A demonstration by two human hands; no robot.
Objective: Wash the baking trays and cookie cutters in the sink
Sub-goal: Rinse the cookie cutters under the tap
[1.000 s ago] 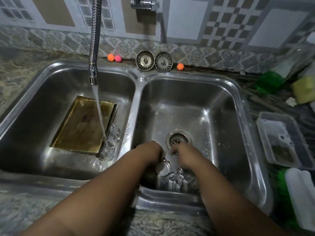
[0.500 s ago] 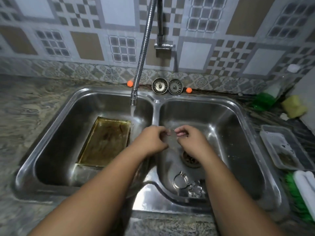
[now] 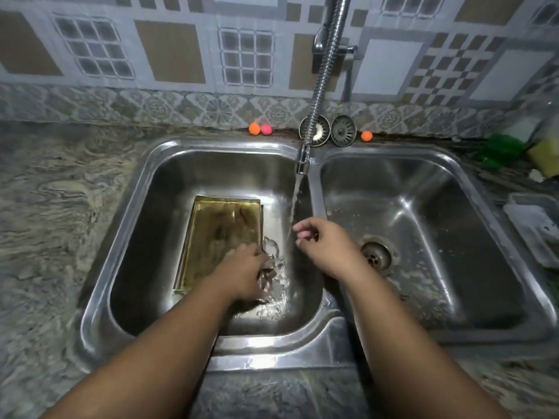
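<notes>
A brownish, stained baking tray [image 3: 217, 237] lies flat on the bottom of the left basin [image 3: 145, 182]. Shiny metal cookie cutters [image 3: 272, 252] sit in the splashing water just right of the tray. My left hand [image 3: 242, 273] is down in that basin over the tray's right edge, its fingers closed on a cutter among them. My right hand [image 3: 326, 246] hovers over the divider between the basins. Its fingers are loosely curled next to the water stream [image 3: 295, 201] and hold nothing I can see.
The flexible tap spout [image 3: 303, 160] runs into the left basin. The right basin's drain [image 3: 376, 255] is uncovered. Two strainer plugs [image 3: 343, 130] and small coloured balls [image 3: 254, 128] line the back ledge. A plastic container [image 3: 535, 225], a green item [image 3: 499, 149] and a yellow sponge [image 3: 544, 155] sit on the right.
Both hands rose from the right basin holding a cutter between them. My left hand then went down into the left basin beside the tray, and my right hand let go.
</notes>
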